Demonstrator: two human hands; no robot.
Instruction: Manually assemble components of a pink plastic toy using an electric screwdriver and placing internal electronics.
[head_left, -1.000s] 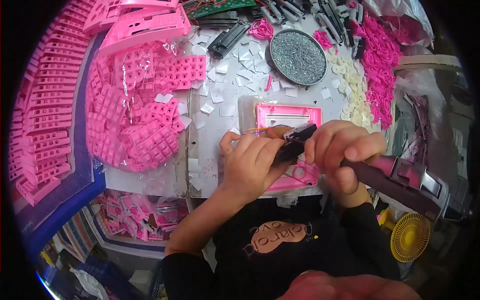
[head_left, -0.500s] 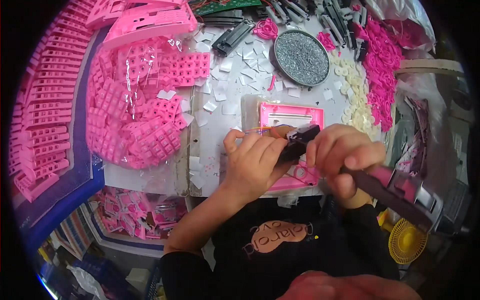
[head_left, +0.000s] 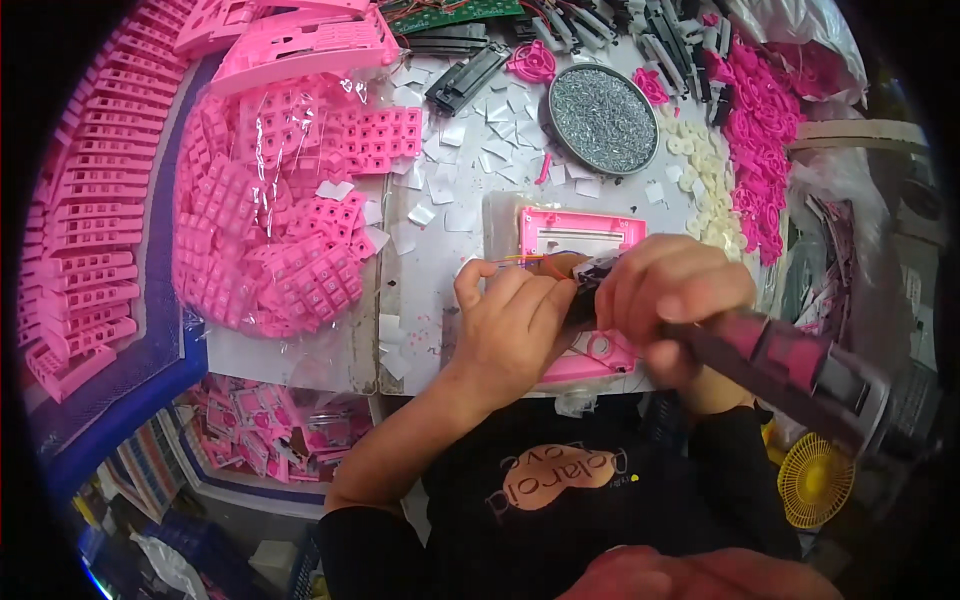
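Tin [head_left: 556,118] of screws [head_left: 603,118], pink housing [head_left: 575,232]

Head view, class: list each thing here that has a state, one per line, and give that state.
Pink rectangular plastic housing: flat on the table, open side up.
Round metal tin of screws: uncovered, full.
Left hand: pressed on the housing.
Right hand: closed on a pink-and-black power screwdriver.
Clear bag of pink keypads: lying open.

- The single head view looks steeply down from the person's head onto a cluttered white worktable [head_left: 440,250].
- It sits close: both hands fill the frame's centre, forearms entering from the lower edge.
- Fisheye bending curves the stacked pink plastic frames [head_left: 85,230] along the left rim; corners are black.
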